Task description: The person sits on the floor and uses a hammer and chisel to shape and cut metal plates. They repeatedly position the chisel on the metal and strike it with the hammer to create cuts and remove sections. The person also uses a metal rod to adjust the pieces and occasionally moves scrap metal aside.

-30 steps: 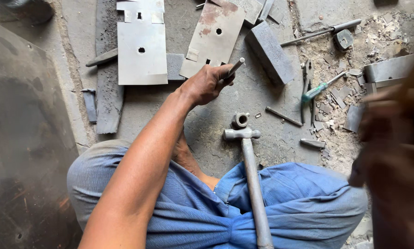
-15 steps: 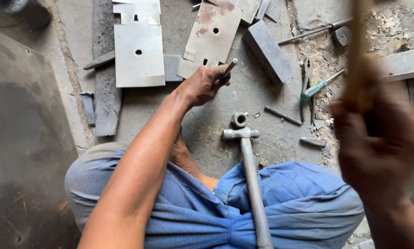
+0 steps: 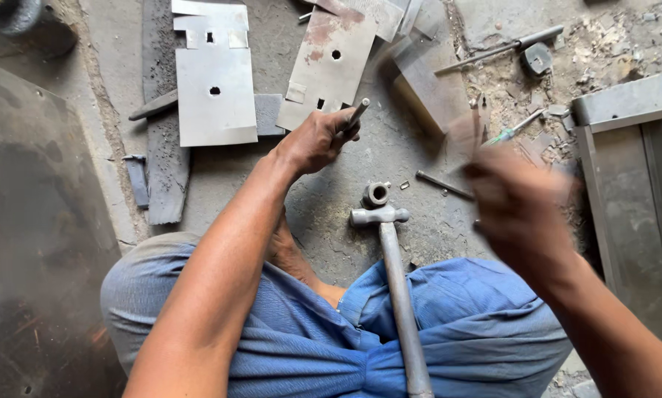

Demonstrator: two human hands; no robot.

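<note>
My left hand (image 3: 312, 140) is closed around a short steel punch (image 3: 357, 114), whose tip points at the near edge of a rust-stained metal plate (image 3: 335, 63) on the concrete floor. My right hand (image 3: 519, 210) is badly blurred at mid right, fist closed on a wooden-handled tool that shows only as a smear running up and left over a dark metal block (image 3: 427, 88). An all-metal hammer (image 3: 397, 295) lies between my knees, head away from me, next to a small metal socket (image 3: 377, 194).
A grey notched plate (image 3: 214, 96) lies left of the rusty one on dark flat bars (image 3: 165, 169). Also here are a thin rod (image 3: 444, 184), a green-handled screwdriver (image 3: 515, 129) and a long tool (image 3: 500, 48). A steel frame (image 3: 629, 147) stands at right, a large dark sheet (image 3: 29, 243) at left.
My right hand, raised high with the wooden handle half a second ago, has swung down and left toward the punch. The left hand and punch have stayed in place.
</note>
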